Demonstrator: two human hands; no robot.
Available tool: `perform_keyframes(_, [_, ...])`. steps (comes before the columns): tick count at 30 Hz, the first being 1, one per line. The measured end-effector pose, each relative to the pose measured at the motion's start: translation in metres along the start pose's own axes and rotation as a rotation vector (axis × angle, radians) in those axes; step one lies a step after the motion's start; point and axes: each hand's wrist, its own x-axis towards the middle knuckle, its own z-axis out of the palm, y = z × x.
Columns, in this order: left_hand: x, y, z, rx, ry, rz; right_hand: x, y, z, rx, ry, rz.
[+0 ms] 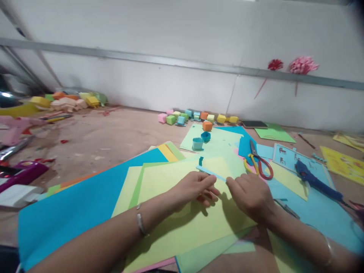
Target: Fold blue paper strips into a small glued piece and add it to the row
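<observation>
A narrow light-blue paper strip (pixel 212 172) stretches between my two hands, above sheets of pale yellow paper (pixel 170 227). My left hand (pixel 200 187) pinches it near the middle with thumb and forefinger, the other fingers loosely curled. At the strip's right end, my right hand (pixel 250 195) is closed with its thumb and fingers pressed together. Just beyond the strip's left end lies a small dark-teal paper scrap (pixel 201 161). Farther back stand a light-blue folded paper cup (pixel 197 143) and a darker teal one (pixel 205 137).
Scissors (pixel 258 161) with yellow and red handles and a blue glue gun (pixel 315 180) lie at right. A cutter knife (pixel 287 208) rests by my right wrist. Colourful paper cubes (pixel 170 120) line the wall. At far left are a pink glue gun (pixel 17 129) and a purple stapler-like tool (pixel 25 174).
</observation>
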Motion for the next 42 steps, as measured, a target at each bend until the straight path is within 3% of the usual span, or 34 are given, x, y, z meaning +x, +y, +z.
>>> perform_keyframes(2, [0.003,0.000,-0.001,-0.112,0.086,0.019,0.009,-0.011,0.002,-0.046,0.078,-0.152])
perform_keyframes(5, [0.005,0.003,-0.006,-0.218,0.168,0.018,0.013,-0.018,0.010,0.034,0.186,-0.217])
perform_keyframes(8, [0.005,0.005,-0.007,-0.231,0.187,0.031,0.007,-0.015,0.019,0.186,0.224,-0.192])
perform_keyframes(13, [0.002,0.001,-0.002,-0.118,0.118,0.058,0.000,-0.007,0.031,0.430,0.238,-0.064])
perform_keyframes(21, [-0.006,0.000,0.004,-0.047,0.124,0.129,0.002,-0.006,0.029,0.591,0.288,-0.156])
perform_keyframes(25, [-0.004,-0.002,0.004,-0.009,0.175,0.188,0.001,-0.008,0.031,0.675,0.261,-0.080])
perform_keyframes(29, [0.000,-0.004,0.000,0.004,0.215,0.208,0.001,-0.012,0.035,0.696,0.265,-0.061])
perform_keyframes(32, [-0.001,-0.003,-0.002,0.134,0.276,0.203,0.000,-0.012,0.029,0.585,0.283,-0.110])
perform_keyframes(35, [-0.004,-0.003,-0.003,0.280,0.174,0.109,-0.001,-0.012,0.013,0.439,0.299,-0.208])
perform_keyframes(38, [-0.006,-0.005,0.000,0.147,-0.011,0.064,0.001,-0.014,0.003,0.478,0.261,-0.280])
perform_keyframes(40, [-0.005,-0.006,0.002,-0.018,0.014,0.097,0.003,-0.017,0.004,0.574,0.273,-0.277])
perform_keyframes(42, [-0.003,-0.007,0.003,-0.110,0.123,0.146,0.004,-0.018,0.011,0.666,0.304,-0.215])
